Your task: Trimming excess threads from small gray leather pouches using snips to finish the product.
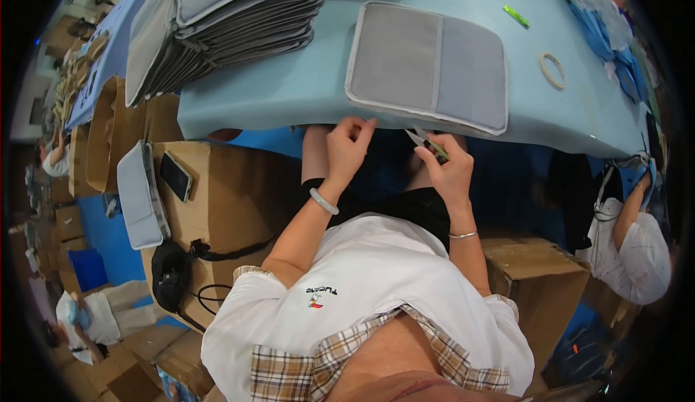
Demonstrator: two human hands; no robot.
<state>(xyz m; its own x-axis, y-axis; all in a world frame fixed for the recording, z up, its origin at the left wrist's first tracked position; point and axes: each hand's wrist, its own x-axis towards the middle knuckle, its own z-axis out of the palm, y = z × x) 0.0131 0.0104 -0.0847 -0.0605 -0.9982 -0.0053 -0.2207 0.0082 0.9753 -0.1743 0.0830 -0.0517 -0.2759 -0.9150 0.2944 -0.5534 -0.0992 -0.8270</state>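
Right grip holds green-handled snips, blades projecting forward-left; the left grip, beside them, is pinched together, contents indiscernible. Just beyond both, a grey rectangular panel lies at the blue counter's edge.

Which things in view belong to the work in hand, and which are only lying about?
Likely part of the work:
snips in the right hand
grey panel
grey stack

Apparently lying about:
phone
tape roll
black pouch
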